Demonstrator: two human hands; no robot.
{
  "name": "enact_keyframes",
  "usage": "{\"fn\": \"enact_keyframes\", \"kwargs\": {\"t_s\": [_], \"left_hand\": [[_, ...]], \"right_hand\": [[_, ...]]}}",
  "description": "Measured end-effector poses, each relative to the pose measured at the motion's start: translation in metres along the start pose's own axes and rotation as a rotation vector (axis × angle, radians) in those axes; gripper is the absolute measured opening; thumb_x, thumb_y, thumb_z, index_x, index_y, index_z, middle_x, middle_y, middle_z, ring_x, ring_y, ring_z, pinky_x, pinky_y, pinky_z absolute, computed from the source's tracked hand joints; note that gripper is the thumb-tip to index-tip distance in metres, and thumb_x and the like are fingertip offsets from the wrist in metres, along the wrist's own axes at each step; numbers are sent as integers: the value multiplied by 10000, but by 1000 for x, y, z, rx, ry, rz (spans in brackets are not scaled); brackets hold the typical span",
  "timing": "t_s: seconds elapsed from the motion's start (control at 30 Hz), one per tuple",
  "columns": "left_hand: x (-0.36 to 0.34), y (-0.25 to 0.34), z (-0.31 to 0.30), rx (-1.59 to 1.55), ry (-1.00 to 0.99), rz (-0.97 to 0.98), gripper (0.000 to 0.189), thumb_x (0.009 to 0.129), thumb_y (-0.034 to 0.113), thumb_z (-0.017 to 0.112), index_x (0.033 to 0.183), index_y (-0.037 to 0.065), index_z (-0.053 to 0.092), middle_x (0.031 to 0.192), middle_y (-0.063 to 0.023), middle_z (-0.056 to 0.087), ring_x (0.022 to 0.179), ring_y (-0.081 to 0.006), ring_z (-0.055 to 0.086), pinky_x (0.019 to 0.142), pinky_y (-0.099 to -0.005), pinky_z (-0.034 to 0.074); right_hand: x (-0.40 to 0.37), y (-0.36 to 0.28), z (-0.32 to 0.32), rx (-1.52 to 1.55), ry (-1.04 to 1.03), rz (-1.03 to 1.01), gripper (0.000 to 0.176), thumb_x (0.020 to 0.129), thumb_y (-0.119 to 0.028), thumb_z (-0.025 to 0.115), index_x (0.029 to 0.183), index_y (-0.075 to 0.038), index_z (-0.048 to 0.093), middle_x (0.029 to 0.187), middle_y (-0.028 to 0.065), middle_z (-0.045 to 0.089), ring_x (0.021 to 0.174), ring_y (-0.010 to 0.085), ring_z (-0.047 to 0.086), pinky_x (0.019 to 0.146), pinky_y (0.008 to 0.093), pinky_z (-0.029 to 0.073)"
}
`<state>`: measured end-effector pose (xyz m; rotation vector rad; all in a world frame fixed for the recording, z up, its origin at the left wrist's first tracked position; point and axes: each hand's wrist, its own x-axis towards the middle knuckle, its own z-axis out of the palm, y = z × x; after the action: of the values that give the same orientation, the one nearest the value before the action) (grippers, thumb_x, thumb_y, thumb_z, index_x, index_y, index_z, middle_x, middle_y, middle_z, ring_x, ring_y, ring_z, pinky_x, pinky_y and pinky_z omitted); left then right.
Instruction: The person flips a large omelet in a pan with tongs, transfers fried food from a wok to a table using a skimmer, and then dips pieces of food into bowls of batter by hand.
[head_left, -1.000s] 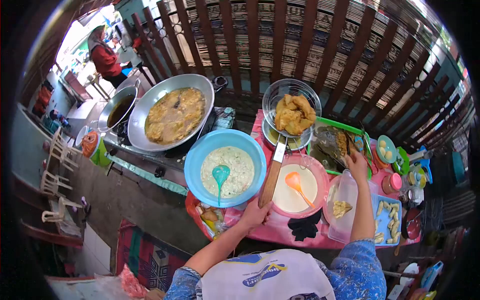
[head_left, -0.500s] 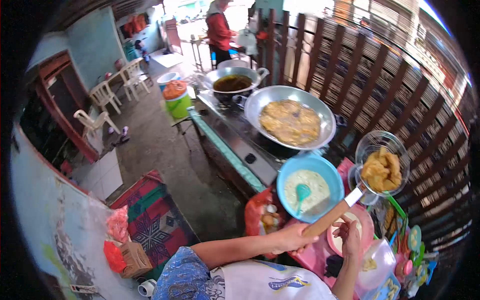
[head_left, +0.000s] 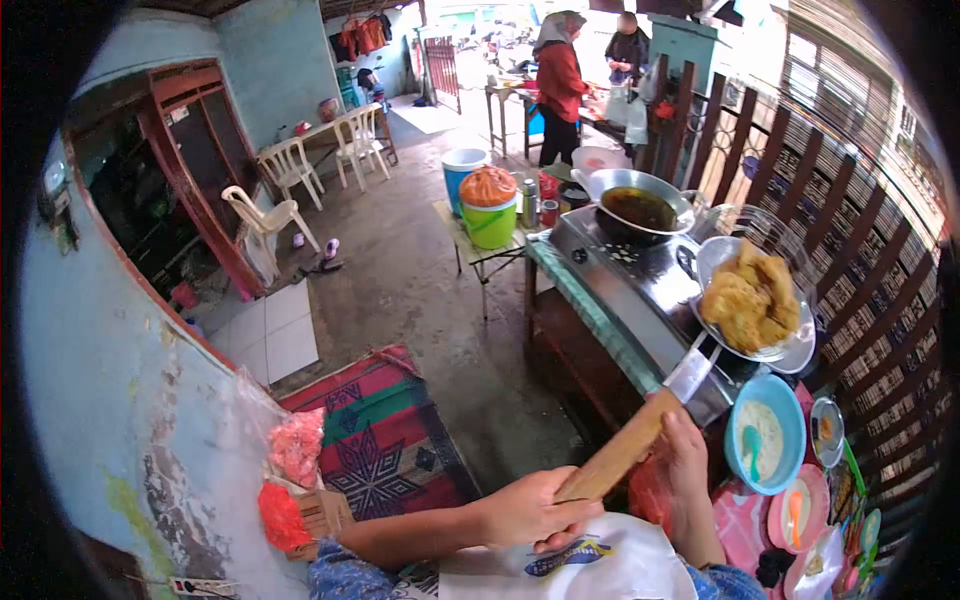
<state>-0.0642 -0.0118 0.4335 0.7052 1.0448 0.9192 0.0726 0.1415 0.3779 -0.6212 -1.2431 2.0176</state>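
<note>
My left hand (head_left: 540, 510) is closed around the lower end of the wooden handle of a wire strainer (head_left: 620, 445). Farther up that handle, near the metal neck, my right hand (head_left: 682, 450) grips it. Golden-brown fried fritters (head_left: 750, 300) are piled in the strainer's basket, which is above the near wok (head_left: 797, 357) and hides most of it. A blue basin (head_left: 737, 440) of pale batter with a green ladle (head_left: 751, 450) in it stands beyond my right hand.
A second wok (head_left: 590, 183) of dark oil sits on the metal stove (head_left: 620, 285). A slatted fence (head_left: 840, 210) runs along the right. Pink tubs (head_left: 775, 520) stand at the lower right. Two people (head_left: 562, 90) are at a far table.
The view has turned left. The strainer with the fritters has moved from beside the near wok to above it. My right hand, free before, now grips the handle.
</note>
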Motion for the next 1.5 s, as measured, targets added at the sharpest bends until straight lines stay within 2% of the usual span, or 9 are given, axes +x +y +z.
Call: {"fn": "enact_keyframes", "kwargs": {"t_s": [0.17, 0.37, 0.53, 0.8, 1.0, 1.1, 1.17, 1.4, 1.5], "left_hand": [[-47, 4, -71, -135, 250, 69, 194, 819, 182, 505, 892, 38, 397, 623, 4, 427, 461, -54, 406, 380, -194, 335], [-54, 21, -184, -222, 512, 107, 230, 806, 171, 520, 945, 27, 406, 659, -9, 436, 480, -63, 416, 406, -209, 350], [-28, 58, -307, -379, 683, 200, 270, 819, 188, 506, 986, 8, 393, 670, -37, 441, 487, -81, 407, 396, -204, 328], [-17, 134, -478, -551, 828, 245, 301, 825, 233, 506, 978, 2, 386, 685, -47, 439, 505, -95, 415, 407, -215, 357], [-12, 179, -624, -361, 848, 367, 334, 837, 244, 460, 1051, -10, 431, 726, -48, 507, 557, -81, 451, 507, -186, 383], [-26, 205, -737, -143, 759, 412, 355, 868, 343, 394, 994, 25, 487, 852, -33, 554, 734, -94, 528, 648, -214, 437], [-33, 233, -797, -211, 937, 444, 336, 848, 294, 454, 1041, 20, 430, 844, -81, 523, 642, -127, 523, 518, -228, 432], [-9, 332, -1017, -136, 917, 564, 268, 852, 243, 456, 1048, 60, 467, 872, -63, 549, 692, -115, 537, 590, -215, 449], [31, 336, -1119, -118, 966, 470, 255, 836, 261, 485, 995, 60, 491, 820, -33, 550, 664, -100, 533, 557, -229, 449]], "right_hand": [[80, 49, 80, -26, -268, 201, 326, 840, -260, 443, 1086, -45, 441, 924, 73, 546, 773, 149, 548, 582, 266, 430], [196, 110, 193, 333, -498, 461, 293, 836, -229, 457, 1069, -84, 354, 1016, 174, 510, 915, 265, 519, 817, 388, 409], [320, 163, 278, 483, -479, 666, 274, 813, -176, 514, 955, -95, 293, 834, 103, 506, 793, 228, 543, 712, 380, 468], [487, 211, 407, 306, -414, 693, 219, 805, -137, 522, 900, -106, 327, 731, 41, 461, 591, 137, 501, 547, 312, 468], [629, 261, 487, 243, -509, 640, 202, 796, -118, 531, 878, -100, 347, 700, 30, 469, 584, 124, 503, 528, 301, 469], [714, 271, 530, 243, -523, 625, 188, 792, -120, 536, 880, -90, 372, 696, 22, 474, 571, 112, 507, 508, 283, 471], [763, 278, 543, 165, -507, 644, 193, 788, -124, 544, 895, -89, 388, 699, 14, 478, 565, 98, 506, 503, 277, 474], [932, 285, 552, 175, -424, 698, 180, 791, -139, 538, 905, -91, 407, 684, 1, 466, 550, 85, 486, 507, 242, 458], [1013, 293, 552, 195, -414, 670, 178, 793, -124, 528, 907, -86, 397, 678, 7, 461, 566, 85, 483, 503, 237, 453]]}}
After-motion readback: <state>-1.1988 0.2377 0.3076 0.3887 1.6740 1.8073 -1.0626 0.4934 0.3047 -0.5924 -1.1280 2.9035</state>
